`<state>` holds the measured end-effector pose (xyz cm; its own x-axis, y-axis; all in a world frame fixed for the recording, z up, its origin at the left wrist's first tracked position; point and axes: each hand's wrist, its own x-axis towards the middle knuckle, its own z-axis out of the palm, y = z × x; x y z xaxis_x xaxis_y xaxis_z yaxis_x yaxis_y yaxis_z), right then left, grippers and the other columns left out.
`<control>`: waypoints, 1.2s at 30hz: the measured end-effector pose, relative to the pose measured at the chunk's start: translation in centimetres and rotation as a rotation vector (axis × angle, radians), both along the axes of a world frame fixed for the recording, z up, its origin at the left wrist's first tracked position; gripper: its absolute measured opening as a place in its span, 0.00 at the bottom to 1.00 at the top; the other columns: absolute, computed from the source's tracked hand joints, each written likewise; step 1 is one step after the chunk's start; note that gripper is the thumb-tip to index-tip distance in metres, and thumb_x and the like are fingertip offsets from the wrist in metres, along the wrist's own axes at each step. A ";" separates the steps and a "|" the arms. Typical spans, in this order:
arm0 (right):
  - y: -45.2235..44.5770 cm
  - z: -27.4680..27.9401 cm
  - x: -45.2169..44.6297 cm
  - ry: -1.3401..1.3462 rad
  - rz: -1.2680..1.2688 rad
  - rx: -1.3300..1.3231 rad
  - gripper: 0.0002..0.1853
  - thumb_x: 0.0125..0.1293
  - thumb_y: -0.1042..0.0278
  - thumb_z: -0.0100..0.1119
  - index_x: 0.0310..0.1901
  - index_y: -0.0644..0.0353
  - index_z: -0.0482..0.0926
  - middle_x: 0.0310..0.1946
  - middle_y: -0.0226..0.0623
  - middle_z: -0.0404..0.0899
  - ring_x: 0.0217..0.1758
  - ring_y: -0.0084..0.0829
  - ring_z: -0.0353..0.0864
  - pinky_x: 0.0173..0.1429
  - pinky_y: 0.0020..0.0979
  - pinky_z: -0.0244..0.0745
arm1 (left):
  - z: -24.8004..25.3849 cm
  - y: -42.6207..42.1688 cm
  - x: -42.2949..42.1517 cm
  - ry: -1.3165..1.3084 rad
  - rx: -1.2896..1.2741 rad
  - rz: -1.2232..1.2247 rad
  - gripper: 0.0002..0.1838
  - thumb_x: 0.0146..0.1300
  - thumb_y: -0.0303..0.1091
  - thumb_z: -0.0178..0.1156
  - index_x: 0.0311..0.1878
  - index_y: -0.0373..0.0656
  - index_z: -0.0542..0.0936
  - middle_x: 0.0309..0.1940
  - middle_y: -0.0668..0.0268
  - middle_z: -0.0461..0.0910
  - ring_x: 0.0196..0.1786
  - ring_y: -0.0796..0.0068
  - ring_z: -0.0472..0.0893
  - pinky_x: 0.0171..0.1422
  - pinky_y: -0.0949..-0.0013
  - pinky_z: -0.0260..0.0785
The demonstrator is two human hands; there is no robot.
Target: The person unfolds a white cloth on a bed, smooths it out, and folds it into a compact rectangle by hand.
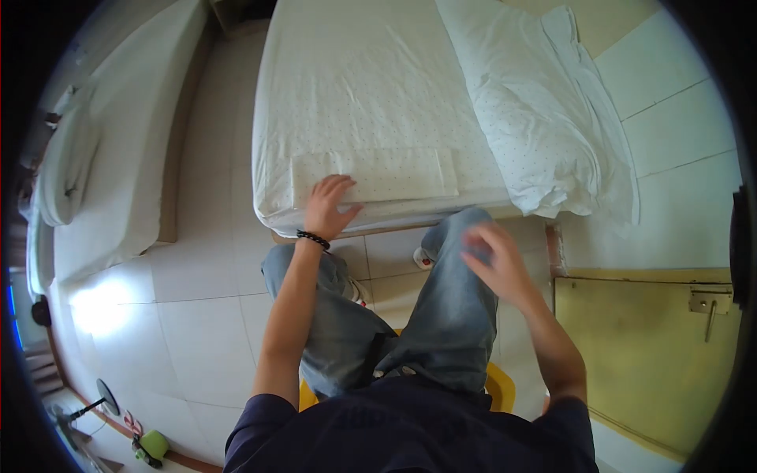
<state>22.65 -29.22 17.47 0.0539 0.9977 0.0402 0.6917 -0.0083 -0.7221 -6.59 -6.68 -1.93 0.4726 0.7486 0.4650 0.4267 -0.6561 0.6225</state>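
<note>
A folded white cloth with small dots lies flat near the front edge of the bed. My left hand, with a dark bracelet at its wrist, is at the cloth's lower left part, fingers apart and holding nothing. Over my right knee is my right hand, off the bed; it is blurred, but its thumb and fingers are apart with nothing between them. A white dotted pillow lies on the right side of the bed.
A second bed stands at the left across the tiled floor. A yellow door with a metal latch is at the right. I sit on a yellow stool. A green object lies at the lower left.
</note>
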 end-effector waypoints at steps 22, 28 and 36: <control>21.7 -15.0 0.7 -0.128 0.354 0.030 0.26 0.51 0.79 0.71 0.56 0.56 0.86 0.60 0.29 0.85 0.64 0.38 0.80 0.73 0.37 0.73 | 3.2 5.1 3.2 0.361 -0.074 -0.195 0.26 0.56 0.28 0.73 0.61 0.47 0.86 0.58 0.66 0.88 0.63 0.59 0.84 0.71 0.58 0.74; 20.7 -12.8 4.0 -0.199 0.304 0.040 0.21 0.52 0.84 0.65 0.50 0.59 0.88 0.51 0.31 0.89 0.57 0.41 0.83 0.65 0.37 0.78 | 5.6 6.5 -1.2 0.324 -0.143 -0.003 0.16 0.52 0.21 0.70 0.46 0.43 0.90 0.44 0.66 0.90 0.47 0.58 0.87 0.56 0.60 0.78; 21.8 -13.1 8.9 -0.133 -0.133 0.314 0.11 0.66 0.81 0.63 0.46 0.60 0.90 0.46 0.33 0.89 0.49 0.39 0.83 0.58 0.36 0.78 | 5.6 9.4 -4.6 0.155 -0.118 0.373 0.11 0.60 0.23 0.72 0.46 0.43 0.93 0.45 0.67 0.91 0.44 0.62 0.86 0.52 0.63 0.78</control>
